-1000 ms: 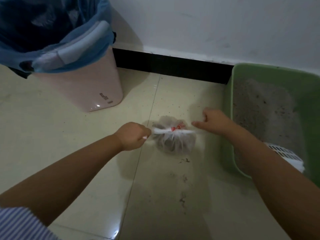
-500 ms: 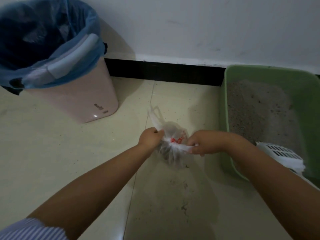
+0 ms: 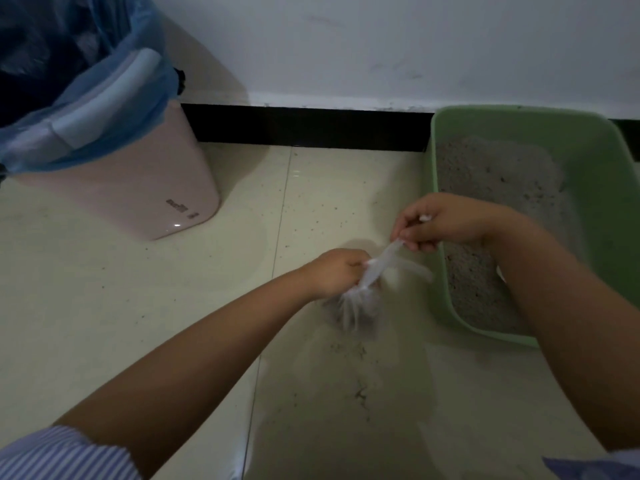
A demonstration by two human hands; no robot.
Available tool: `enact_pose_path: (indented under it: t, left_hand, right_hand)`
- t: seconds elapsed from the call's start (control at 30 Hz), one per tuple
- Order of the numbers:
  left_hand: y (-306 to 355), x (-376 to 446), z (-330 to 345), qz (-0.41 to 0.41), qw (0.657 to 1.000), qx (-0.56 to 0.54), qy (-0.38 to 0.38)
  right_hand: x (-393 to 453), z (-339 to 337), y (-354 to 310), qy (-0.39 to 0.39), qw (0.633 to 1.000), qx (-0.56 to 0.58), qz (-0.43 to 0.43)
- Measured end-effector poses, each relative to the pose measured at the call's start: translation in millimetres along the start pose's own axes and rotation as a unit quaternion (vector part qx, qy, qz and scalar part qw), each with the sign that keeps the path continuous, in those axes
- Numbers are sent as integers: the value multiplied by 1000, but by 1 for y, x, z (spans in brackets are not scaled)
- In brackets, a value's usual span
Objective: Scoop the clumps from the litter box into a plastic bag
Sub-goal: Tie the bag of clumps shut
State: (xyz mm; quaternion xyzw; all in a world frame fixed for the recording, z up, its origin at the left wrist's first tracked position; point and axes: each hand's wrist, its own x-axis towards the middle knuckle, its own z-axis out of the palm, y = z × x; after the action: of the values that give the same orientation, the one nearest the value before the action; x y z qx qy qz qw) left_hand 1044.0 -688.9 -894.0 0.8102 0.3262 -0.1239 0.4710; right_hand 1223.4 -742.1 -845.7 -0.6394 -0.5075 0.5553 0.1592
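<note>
A small clear plastic bag with dark clumps inside sits on the tiled floor, its neck twisted upward. My left hand grips the gathered neck of the bag. My right hand pinches one white handle strip of the bag and holds it up and to the right; a second strip trails loose. The green litter box filled with grey litter stands on the right against the wall. My right forearm crosses its near left corner and hides the scoop.
A pink waste bin lined with a blue bag stands at the left by the black skirting board. Spilled litter grains dot the floor tiles in front of the bag.
The hands first pulled the bag's handles apart, then came together at the knot. Now my right hand has lifted one handle up and right while my left holds the neck.
</note>
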Motion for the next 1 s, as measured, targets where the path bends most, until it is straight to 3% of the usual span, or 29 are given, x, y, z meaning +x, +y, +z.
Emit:
enact_pose_path:
  t: [0.07,0.13,0.27,0.33,0.4,0.47,0.53,0.67,0.73,0.8,0.83,0.9,1.0]
  left_hand:
    - [11,0,0,-9,997,35,-70]
    - [15,4,2,-29,994,62,-80]
    - [14,12,4,-77,991,101,28]
    - [13,15,0,-104,992,-25,66]
    - [9,14,-7,-116,982,-132,68]
    - [3,11,-16,-137,971,-190,41]
    - [-3,5,-25,-178,947,-268,-10]
    - [-20,-6,-42,-211,879,-411,-120]
    - [-26,-6,-41,-204,858,-456,-121]
    - [-28,-3,-38,-198,843,-495,-75]
    - [-28,-2,-36,-187,846,-497,-50]
    - [-25,-2,-33,-157,885,-438,-5]
    - [-24,-2,-29,-121,935,-327,60]
  right_hand:
    - [4,-3,9,72,991,110,1]
    - [8,0,16,116,969,216,19]
    - [17,18,27,148,916,373,19]
    - [17,25,30,102,954,279,38]
    - [15,32,26,22,994,75,79]
    - [19,41,17,-25,990,-105,92]
    - [20,44,9,-12,973,-217,74]
    - [2,37,-6,-2,965,-263,10]
    - [-10,38,-15,-33,964,-264,-23]
    - [-11,43,-14,-59,969,-238,-34]
    - [-8,45,-10,-69,974,-213,-19]
    - [-1,49,1,-102,977,-185,37]
    - [9,53,11,-175,948,-248,90]
